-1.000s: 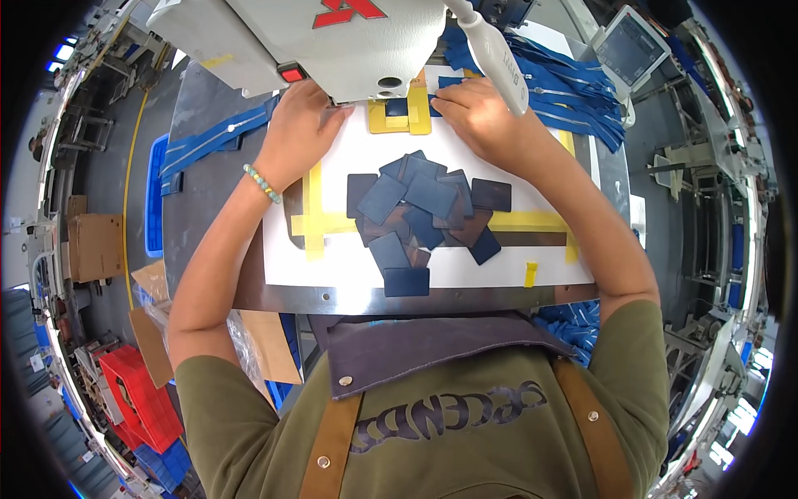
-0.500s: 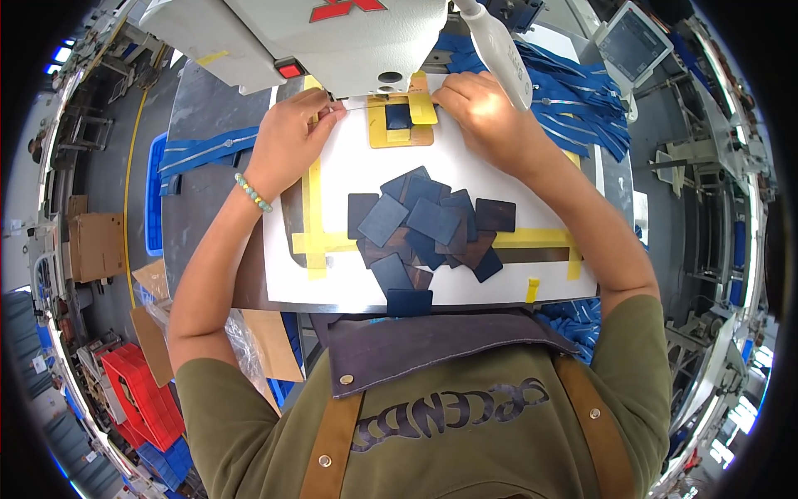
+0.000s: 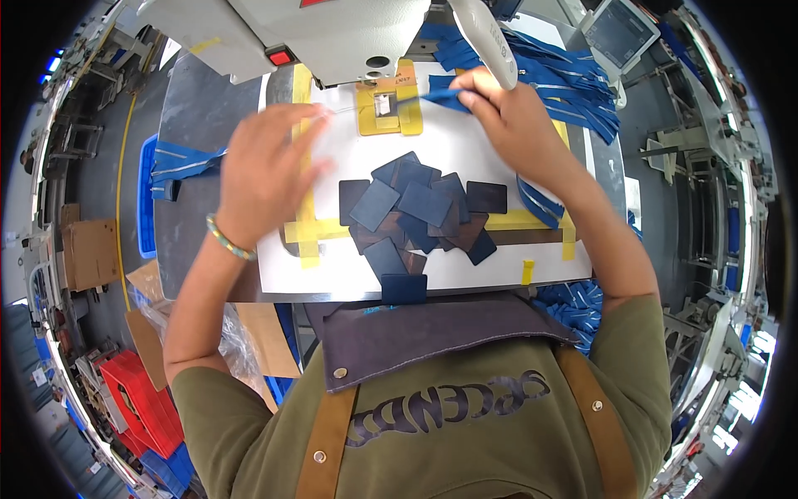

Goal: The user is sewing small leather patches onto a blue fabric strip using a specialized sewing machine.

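My right hand (image 3: 509, 121) pinches a blue zipper tape (image 3: 449, 97) to the right of a yellow template (image 3: 366, 121) with a small square window. The tape's narrow end reaches left toward that window, which shows white inside. My left hand (image 3: 270, 170) is raised left of the template, smeared by motion; a thin pale line runs near its fingertips, and whether it holds this I cannot tell. The white sewing machine head (image 3: 332, 37) overhangs the template. Nearer to me lies a loose pile of dark blue and brownish rectangular patches (image 3: 427, 202) on the white board (image 3: 324, 283).
Many blue zipper tapes (image 3: 573, 96) are heaped at the back right, and another bundle (image 3: 184, 163) lies on the left. Yellow adhesive tape (image 3: 524, 220) marks the board. A screen (image 3: 622, 35) stands far right. Below left are a red crate (image 3: 143, 395) and cardboard boxes (image 3: 91, 254).
The dark blue piece in the template's window is gone from there. My right hand now has a blue zipper tape drawn rightward. My left hand has moved left, toward me, away from the machine.
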Tool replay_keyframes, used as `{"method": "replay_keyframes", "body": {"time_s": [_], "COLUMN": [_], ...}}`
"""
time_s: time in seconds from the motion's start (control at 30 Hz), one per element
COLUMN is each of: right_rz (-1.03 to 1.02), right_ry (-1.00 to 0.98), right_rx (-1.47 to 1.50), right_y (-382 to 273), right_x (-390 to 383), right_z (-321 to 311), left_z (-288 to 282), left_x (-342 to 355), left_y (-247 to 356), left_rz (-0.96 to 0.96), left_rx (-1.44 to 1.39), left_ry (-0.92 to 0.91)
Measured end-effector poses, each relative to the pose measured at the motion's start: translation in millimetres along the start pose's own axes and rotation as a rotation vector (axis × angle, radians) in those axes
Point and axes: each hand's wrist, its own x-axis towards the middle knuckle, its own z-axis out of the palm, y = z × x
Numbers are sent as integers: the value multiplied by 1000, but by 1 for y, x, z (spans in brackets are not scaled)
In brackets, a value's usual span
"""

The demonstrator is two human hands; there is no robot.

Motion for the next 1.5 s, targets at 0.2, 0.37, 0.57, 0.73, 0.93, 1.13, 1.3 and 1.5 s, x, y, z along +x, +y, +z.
{"method": "replay_keyframes", "body": {"time_s": [0.2, 0.37, 0.57, 0.73, 0.93, 1.13, 1.3, 1.5], "right_rz": [507, 537, 561, 521, 523, 523, 198, -141], "right_ry": [-222, -179, -177, -195, -189, -195, -96, -420], "right_rx": [702, 818, 916, 950, 900, 895, 464, 755], "right_y": [42, 45, 49, 59, 58, 59, 36, -47], "right_x": [22, 21, 21, 22, 22, 18, 9, -20], "right_z": [13, 14, 16, 19, 20, 15, 10, -13], "left_z": [25, 45, 74, 69, 92, 61, 37, 18], "left_x": [-8, 10, 29, 50, 59, 59, 42, 26], "left_y": [94, 100, 95, 128, 140, 110, 79, 68], "left_rz": [635, 497, 439, 583, 702, 229, -869, -1196], "left_rx": [-335, -611, -381, -664, -452, -671, -1491, -1976], "left_ry": [-329, -618, -404, -312, -268, -361, -372, -209]}}
